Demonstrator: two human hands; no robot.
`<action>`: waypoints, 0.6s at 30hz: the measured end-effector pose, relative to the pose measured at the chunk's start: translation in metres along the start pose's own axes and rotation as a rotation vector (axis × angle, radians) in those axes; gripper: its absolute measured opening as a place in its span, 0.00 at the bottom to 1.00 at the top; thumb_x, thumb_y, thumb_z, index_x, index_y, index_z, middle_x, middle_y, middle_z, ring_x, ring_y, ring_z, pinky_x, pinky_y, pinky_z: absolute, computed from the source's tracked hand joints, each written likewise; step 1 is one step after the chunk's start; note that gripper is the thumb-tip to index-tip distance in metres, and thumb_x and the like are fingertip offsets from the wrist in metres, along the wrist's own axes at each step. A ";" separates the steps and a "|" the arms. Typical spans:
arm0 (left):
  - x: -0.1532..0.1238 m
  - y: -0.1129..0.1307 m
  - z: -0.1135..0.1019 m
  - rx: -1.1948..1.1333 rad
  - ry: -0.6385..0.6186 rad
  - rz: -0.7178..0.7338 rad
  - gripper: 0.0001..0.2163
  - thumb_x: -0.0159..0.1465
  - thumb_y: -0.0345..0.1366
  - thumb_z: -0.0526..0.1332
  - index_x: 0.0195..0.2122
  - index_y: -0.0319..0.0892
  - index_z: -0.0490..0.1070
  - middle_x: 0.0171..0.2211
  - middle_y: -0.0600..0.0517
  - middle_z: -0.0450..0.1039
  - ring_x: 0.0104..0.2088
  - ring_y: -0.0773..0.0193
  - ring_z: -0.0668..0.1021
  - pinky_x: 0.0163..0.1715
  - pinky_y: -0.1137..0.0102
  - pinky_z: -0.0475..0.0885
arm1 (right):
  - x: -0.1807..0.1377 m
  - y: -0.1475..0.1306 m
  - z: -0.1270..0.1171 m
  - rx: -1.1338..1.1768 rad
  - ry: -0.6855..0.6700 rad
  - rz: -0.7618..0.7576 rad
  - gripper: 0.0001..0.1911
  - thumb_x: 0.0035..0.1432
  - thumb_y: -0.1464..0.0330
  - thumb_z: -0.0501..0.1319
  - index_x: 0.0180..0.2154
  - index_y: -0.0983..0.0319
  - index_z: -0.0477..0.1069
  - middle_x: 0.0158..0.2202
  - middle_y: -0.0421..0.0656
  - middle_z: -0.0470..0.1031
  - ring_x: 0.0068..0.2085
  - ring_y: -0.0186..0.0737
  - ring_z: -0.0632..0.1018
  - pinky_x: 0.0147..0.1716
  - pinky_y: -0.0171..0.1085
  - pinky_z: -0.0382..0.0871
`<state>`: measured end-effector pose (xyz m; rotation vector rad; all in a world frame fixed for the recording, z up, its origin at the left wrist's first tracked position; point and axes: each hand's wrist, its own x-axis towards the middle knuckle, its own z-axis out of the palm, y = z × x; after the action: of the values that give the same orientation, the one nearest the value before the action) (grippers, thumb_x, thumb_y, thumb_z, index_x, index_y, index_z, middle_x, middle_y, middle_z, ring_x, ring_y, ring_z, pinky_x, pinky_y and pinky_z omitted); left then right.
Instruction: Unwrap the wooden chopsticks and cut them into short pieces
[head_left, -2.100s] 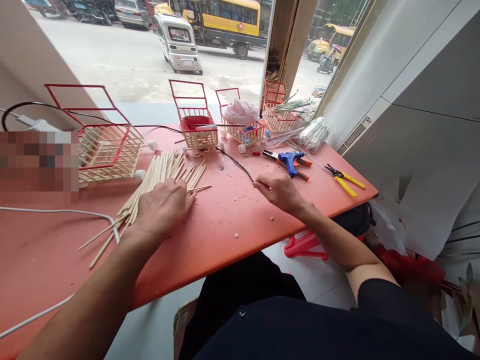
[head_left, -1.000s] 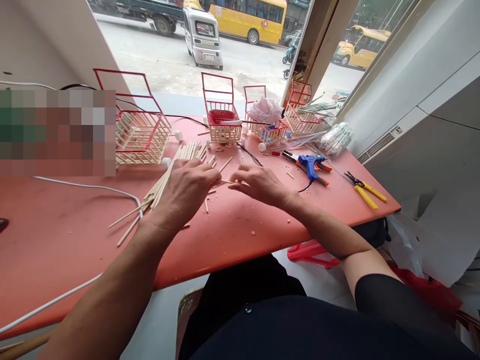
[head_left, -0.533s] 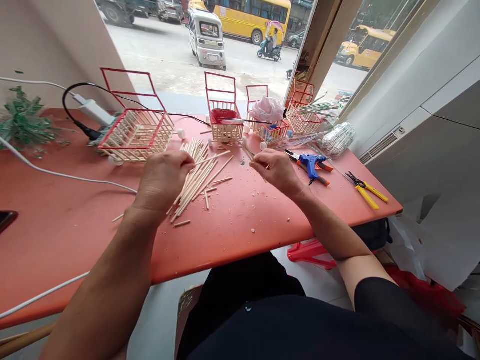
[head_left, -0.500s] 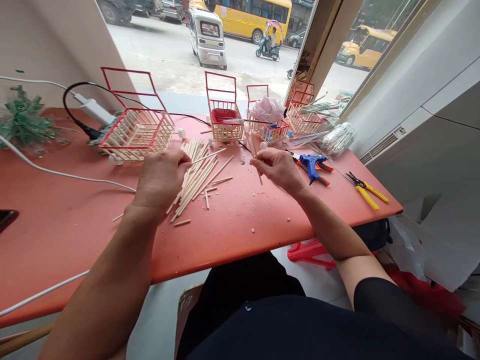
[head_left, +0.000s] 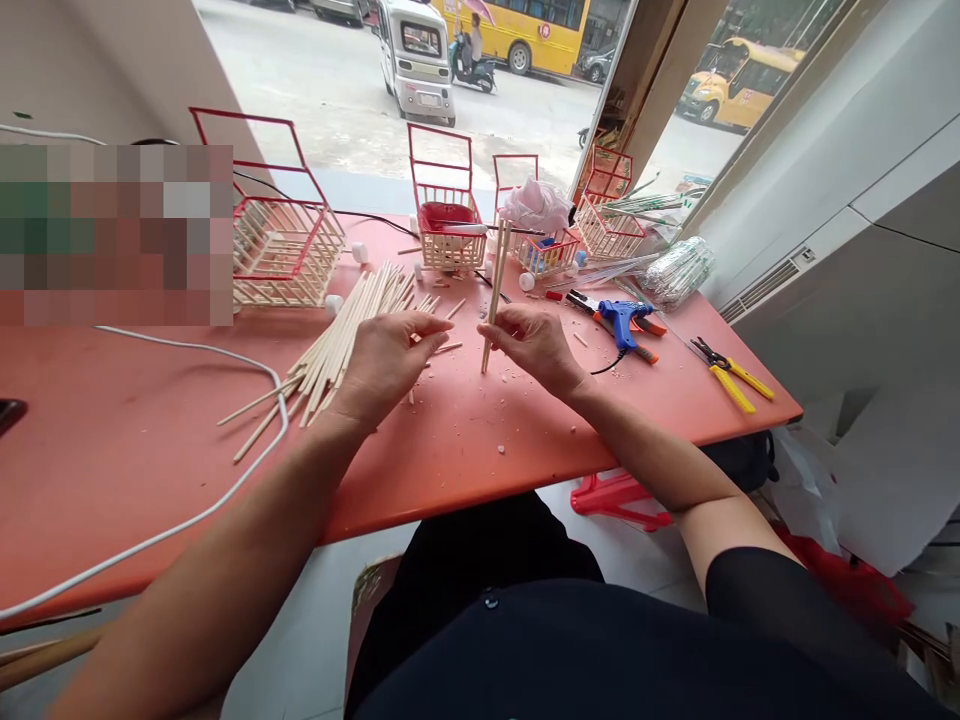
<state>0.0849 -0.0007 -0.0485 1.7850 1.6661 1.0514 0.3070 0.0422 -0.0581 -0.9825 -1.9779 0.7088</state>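
My right hand (head_left: 529, 340) pinches a few thin wooden sticks (head_left: 498, 270), held nearly upright with their lower ends close to the table. Just left of them is my left hand (head_left: 397, 360), its thumb and forefinger curled toward each other with a small gap and no stick visible between them. A loose pile of wooden sticks (head_left: 337, 330) lies beyond and beside the left hand, partly covered by it. Short cut pieces and crumbs lie around both hands.
Small stick-built carts stand at the back, including one at left (head_left: 289, 255) and one with a red lining (head_left: 450, 235). To the right lie a blue glue gun (head_left: 621, 322) and yellow-handled pliers (head_left: 731, 385). A white cable (head_left: 281, 415) crosses the left side. A pixelated patch hides the far left.
My left hand has moved right, toward the right hand, and the stick it pinched no longer shows in it. The right hand's sticks now stand more upright. The pile has spread leftward.
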 end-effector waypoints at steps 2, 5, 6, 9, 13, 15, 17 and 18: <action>-0.005 0.008 0.005 -0.170 0.022 -0.042 0.09 0.64 0.35 0.71 0.43 0.47 0.91 0.42 0.50 0.90 0.41 0.53 0.88 0.51 0.61 0.83 | -0.002 -0.003 0.000 -0.101 -0.021 -0.014 0.36 0.71 0.36 0.59 0.30 0.61 0.73 0.29 0.43 0.76 0.33 0.37 0.74 0.36 0.38 0.67; -0.010 0.018 0.007 -0.403 0.067 -0.075 0.07 0.61 0.36 0.75 0.40 0.45 0.91 0.41 0.48 0.90 0.42 0.52 0.87 0.47 0.62 0.83 | -0.002 -0.013 -0.002 -0.197 -0.025 -0.030 0.32 0.75 0.42 0.59 0.31 0.60 0.73 0.30 0.42 0.75 0.34 0.38 0.72 0.38 0.37 0.66; -0.011 0.021 0.008 -0.458 0.080 -0.084 0.06 0.60 0.36 0.76 0.38 0.45 0.91 0.41 0.47 0.90 0.42 0.52 0.87 0.46 0.63 0.84 | -0.002 -0.015 -0.003 -0.216 -0.022 -0.045 0.30 0.76 0.44 0.60 0.31 0.60 0.73 0.30 0.42 0.74 0.34 0.38 0.72 0.39 0.37 0.66; -0.011 0.025 0.009 -0.557 0.089 -0.112 0.08 0.58 0.37 0.78 0.39 0.42 0.91 0.41 0.46 0.89 0.42 0.52 0.86 0.45 0.63 0.83 | -0.002 -0.020 -0.002 -0.228 -0.050 -0.081 0.28 0.77 0.48 0.61 0.29 0.61 0.72 0.30 0.41 0.72 0.34 0.37 0.70 0.40 0.37 0.65; -0.009 0.027 0.013 -0.654 0.027 -0.106 0.19 0.55 0.49 0.82 0.42 0.41 0.91 0.38 0.45 0.88 0.38 0.55 0.84 0.43 0.64 0.81 | -0.002 -0.023 -0.002 -0.033 -0.121 0.023 0.32 0.72 0.42 0.63 0.29 0.62 0.74 0.28 0.41 0.75 0.33 0.36 0.73 0.36 0.36 0.67; -0.007 0.030 0.014 -0.737 -0.028 -0.091 0.24 0.52 0.53 0.83 0.41 0.40 0.90 0.36 0.45 0.88 0.35 0.57 0.83 0.40 0.64 0.80 | -0.002 -0.025 -0.004 0.157 -0.239 0.122 0.33 0.67 0.38 0.66 0.33 0.63 0.79 0.29 0.42 0.79 0.31 0.36 0.77 0.32 0.34 0.70; -0.006 0.032 0.015 -0.825 -0.080 -0.097 0.25 0.49 0.54 0.84 0.40 0.39 0.90 0.36 0.44 0.88 0.32 0.59 0.81 0.36 0.64 0.78 | -0.001 -0.027 -0.005 0.303 -0.377 0.198 0.33 0.62 0.38 0.71 0.35 0.64 0.81 0.29 0.43 0.81 0.30 0.35 0.80 0.29 0.33 0.72; -0.005 0.033 0.015 -0.863 -0.099 -0.113 0.25 0.48 0.53 0.84 0.39 0.38 0.90 0.35 0.43 0.88 0.30 0.60 0.80 0.34 0.64 0.77 | -0.001 -0.028 -0.006 0.348 -0.430 0.222 0.32 0.60 0.39 0.73 0.34 0.64 0.82 0.29 0.43 0.82 0.29 0.35 0.81 0.28 0.32 0.73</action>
<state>0.1174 -0.0081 -0.0329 1.1309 0.9864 1.3266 0.3014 0.0267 -0.0348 -0.8943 -2.0162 1.4349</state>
